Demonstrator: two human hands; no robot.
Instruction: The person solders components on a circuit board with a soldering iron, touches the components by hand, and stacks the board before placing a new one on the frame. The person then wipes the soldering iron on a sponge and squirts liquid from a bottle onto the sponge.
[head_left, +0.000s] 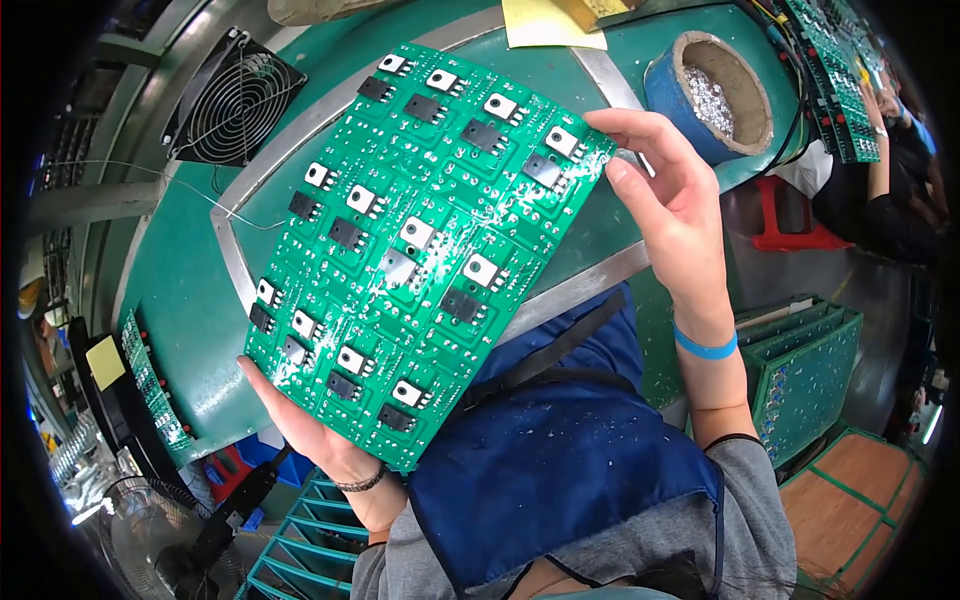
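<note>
Green circuit board (420, 250) held between left hand (310, 430), right hand (670, 190).

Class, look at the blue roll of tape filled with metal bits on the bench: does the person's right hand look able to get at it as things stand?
Probably not at once. The right hand lies just beside the tape roll with nothing between them, but its fingers are gripping the edge of the green circuit board, so it would have to let go first.

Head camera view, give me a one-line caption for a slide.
Both hands, left and right, hold a green circuit board panel above a green workbench.
</note>
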